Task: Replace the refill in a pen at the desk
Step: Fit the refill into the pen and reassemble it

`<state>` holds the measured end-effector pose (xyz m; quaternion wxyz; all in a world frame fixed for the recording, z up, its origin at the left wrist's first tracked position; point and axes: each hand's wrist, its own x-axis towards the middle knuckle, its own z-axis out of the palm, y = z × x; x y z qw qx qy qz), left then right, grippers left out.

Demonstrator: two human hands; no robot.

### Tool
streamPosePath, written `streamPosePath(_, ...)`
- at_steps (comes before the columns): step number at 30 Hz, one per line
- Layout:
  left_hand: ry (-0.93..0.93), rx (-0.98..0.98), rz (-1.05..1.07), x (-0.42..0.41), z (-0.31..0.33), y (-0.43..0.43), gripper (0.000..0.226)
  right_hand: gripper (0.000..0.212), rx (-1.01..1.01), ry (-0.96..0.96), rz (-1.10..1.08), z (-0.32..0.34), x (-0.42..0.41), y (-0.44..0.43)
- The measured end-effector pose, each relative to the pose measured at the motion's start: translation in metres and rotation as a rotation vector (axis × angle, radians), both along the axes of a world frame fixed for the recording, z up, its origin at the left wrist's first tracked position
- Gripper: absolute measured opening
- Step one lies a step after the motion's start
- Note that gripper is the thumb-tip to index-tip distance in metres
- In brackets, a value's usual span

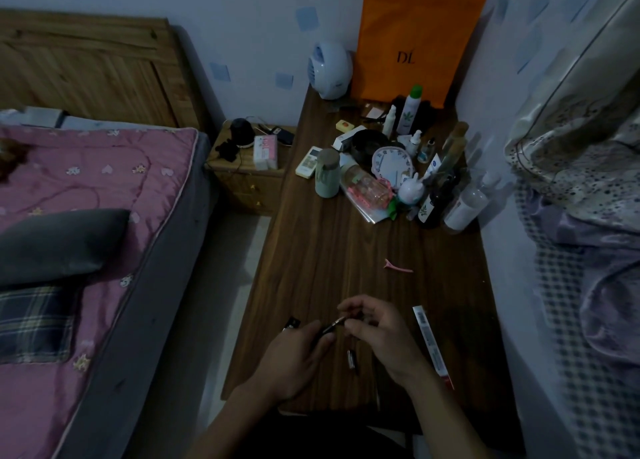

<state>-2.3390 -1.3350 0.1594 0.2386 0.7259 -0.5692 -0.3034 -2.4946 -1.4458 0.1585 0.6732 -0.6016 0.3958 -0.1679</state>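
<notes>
Nearest the camera, two bare forearms reach over the near edge of the dark wooden worktop (332,251). The left hand (294,358) is clenched around a dark pen barrel (327,330), which slants up to the right with its lighter tip end pointing toward the other hand. The right hand (379,334) hovers just beside that tip, its fingers (349,304) curled and pinched close together; whether they grasp anything cannot be told in the dim light. Below the hands, a small dark pen part (352,359) lies on the worktop between the two wrists. A small black piece (291,323) lies just left of the left hand. To the right of the right hand lies a long narrow packet (429,341) with a red near end. Farther up the worktop a pink hair clip (398,266) lies alone, well apart from the bottles and jars clustered at the far end before an orange bag (415,39). A bed with a pink quilt (86,188) stands to the left.
</notes>
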Motion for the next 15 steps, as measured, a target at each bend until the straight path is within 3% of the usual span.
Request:
streamPosePath(9,0.012,0.002,-0.013,-0.0036,0.0030,-0.0046,0.033,0.016,-0.064,0.050,0.014,-0.0023,-0.0007,-0.0016)
streamPosePath(15,0.007,-0.003,-0.025,-0.0045,0.0028,-0.0037,0.032,0.027,-0.063,0.065,0.014,-0.0038,0.0009,0.0002)
